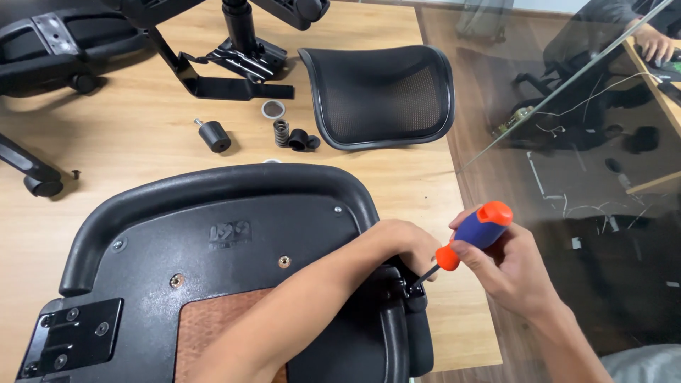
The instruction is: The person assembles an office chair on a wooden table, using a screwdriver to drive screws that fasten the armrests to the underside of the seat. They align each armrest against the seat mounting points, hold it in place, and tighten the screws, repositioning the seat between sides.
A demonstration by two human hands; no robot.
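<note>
- Right hand (514,266) grips a blue-and-orange screwdriver (472,237), its tip at a fastener on the upturned seat base (234,241), at the rim's four o'clock.
- Left hand (401,245) braces there; its grip seems closed, partly hidden.
- The angled tip could slip and jab the fingers.

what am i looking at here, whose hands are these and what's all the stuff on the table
This is one picture from a camera worn on a person's head, looking down at their own two bare hands. No machine is involved. On the wooden table lies an upturned black chair seat. The right hand holds a screwdriver with an orange and blue handle, its tip at the seat's right edge. The left hand rests on the seat beside that tip. Further back lie a mesh backrest, a spring, a washer, a small black cylinder and the chair's base. Another person's hand shows top right.
</note>
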